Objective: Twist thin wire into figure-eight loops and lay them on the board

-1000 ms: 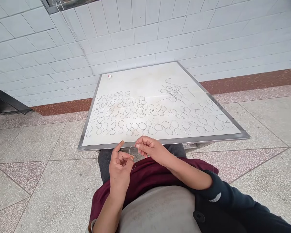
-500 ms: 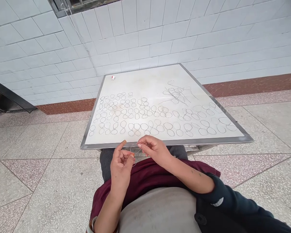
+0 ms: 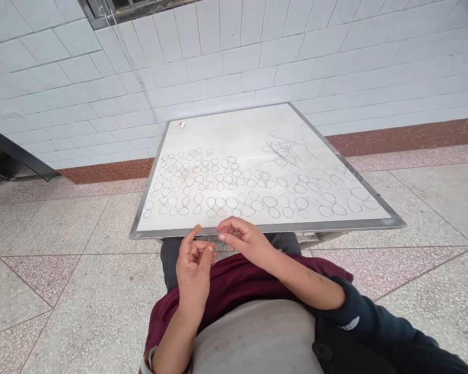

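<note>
A thin looped wire (image 3: 213, 263) is pinched between the thumb and fingers of my left hand (image 3: 195, 265), whose index finger points up with an orange-brown covering on its tip. My right hand (image 3: 245, 240) pinches the upper part of the same wire, its fingertips close to those of my left. Both hands are just off the near edge of the white table (image 3: 226, 122). On the tabletop lie rows of wire figures (image 3: 219, 206), each of joined loops. Farther back on the right is a tangled heap of wire (image 3: 283, 150).
A small red-and-white object (image 3: 182, 125) sits at the table's far left corner. The table's grey metal rim (image 3: 265, 227) runs in front of my hands. Behind stands a tiled wall (image 3: 242, 62). My lap is below the hands.
My right hand has moved slightly left, bringing its fingertips closer to my left hand. The wire's open loop between the hands looks smaller.
</note>
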Motion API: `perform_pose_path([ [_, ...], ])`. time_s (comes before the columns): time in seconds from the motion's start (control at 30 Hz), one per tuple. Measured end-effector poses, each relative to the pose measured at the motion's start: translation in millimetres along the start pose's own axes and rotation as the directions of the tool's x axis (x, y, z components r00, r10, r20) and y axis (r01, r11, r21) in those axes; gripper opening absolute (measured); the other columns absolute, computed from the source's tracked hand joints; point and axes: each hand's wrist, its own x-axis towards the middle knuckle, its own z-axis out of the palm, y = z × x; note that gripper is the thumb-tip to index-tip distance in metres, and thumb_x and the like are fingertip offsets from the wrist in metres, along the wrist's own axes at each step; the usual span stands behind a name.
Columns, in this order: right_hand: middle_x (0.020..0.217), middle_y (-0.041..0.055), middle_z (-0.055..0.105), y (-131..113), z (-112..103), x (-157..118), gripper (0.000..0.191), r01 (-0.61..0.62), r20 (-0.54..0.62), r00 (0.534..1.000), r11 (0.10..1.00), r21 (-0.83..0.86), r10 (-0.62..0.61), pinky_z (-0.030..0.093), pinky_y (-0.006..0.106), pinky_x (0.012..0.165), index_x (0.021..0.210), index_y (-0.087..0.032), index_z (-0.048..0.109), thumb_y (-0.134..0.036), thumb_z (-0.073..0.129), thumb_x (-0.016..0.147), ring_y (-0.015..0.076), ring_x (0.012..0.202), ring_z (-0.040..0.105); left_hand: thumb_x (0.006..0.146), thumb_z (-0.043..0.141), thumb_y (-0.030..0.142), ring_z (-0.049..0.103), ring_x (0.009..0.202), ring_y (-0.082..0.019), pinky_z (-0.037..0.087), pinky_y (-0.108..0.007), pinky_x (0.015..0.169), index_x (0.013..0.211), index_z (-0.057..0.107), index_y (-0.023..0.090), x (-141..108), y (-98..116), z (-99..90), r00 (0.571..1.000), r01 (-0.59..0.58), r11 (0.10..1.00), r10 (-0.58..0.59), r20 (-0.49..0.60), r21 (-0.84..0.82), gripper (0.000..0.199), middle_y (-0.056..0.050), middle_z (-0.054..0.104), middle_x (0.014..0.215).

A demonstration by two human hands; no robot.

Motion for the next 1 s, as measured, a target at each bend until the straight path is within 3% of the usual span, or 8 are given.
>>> perform_pose_path([
  [0.13,0.073,-0.0023,0.060,-1.3,2.7,1.9,0.027,-0.108,0.127,0.987,0.989,0.103,0.095,0.049,0.023,0.055,0.085,-0.018,0.062,-0.044,0.066,0.082,0.0078,0.057,0.052,0.085,0.065,0.031,0.063,0.072,-0.014,0.052,-0.028,0.071,0.133,0.049,0.024,-1.4,-3.6,-3.6,0.994,-0.104,0.977,0.108,-0.010,0.187,0.051,0.000,0.069,0.084],
  [0.3,0.073,-0.0035,0.062,0.3,6.8,2.8,0.029,-0.161,0.139,0.981,0.968,0.192,0.135,0.051,0.024,0.059,0.087,-0.018,0.062,-0.044,0.070,0.078,0.0073,0.057,0.055,0.088,0.062,0.033,0.066,0.080,-0.017,0.053,-0.034,0.079,0.137,0.047,0.026,-1.6,-5.3,-6.7,0.985,-0.159,0.922,0.171,-0.003,0.354,0.052,-0.002,0.074,0.092],
  [0.6,0.076,-0.0026,0.062,-0.9,6.4,6.0,0.026,-0.147,0.099,0.987,0.968,0.202,0.129,0.049,0.024,0.060,0.088,-0.019,0.063,-0.042,0.070,0.078,0.0080,0.059,0.054,0.088,0.061,0.033,0.067,0.088,-0.018,0.056,-0.033,0.079,0.138,0.045,0.028,-3.3,-6.9,-7.6,0.992,-0.127,0.970,0.125,0.024,0.208,0.052,-0.007,0.070,0.111],
  [0.83,0.087,0.0010,0.063,-1.3,0.3,1.9,0.019,-0.131,0.215,0.971,0.987,0.093,0.109,0.049,0.027,0.072,0.098,-0.020,0.065,-0.031,0.066,0.082,0.0121,0.078,0.058,0.090,0.059,0.033,0.065,0.079,-0.016,0.059,-0.028,0.064,0.135,0.048,0.026,-1.2,-5.7,-9.3,0.995,-0.100,0.978,0.104,-0.012,0.181,0.046,-0.004,0.066,0.097],
  [1.0,0.084,0.0015,0.063,-0.2,6.0,1.6,0.013,-0.057,0.083,0.995,0.998,0.015,0.055,0.049,0.027,0.068,0.086,-0.019,0.066,-0.029,0.069,0.077,0.0141,0.079,0.058,0.090,0.059,0.031,0.064,0.078,-0.015,0.059,-0.027,0.064,0.132,0.050,0.026,-1.1,-6.0,-9.0,0.994,-0.102,0.977,0.107,-0.013,0.188,0.043,-0.003,0.065,0.097],
])
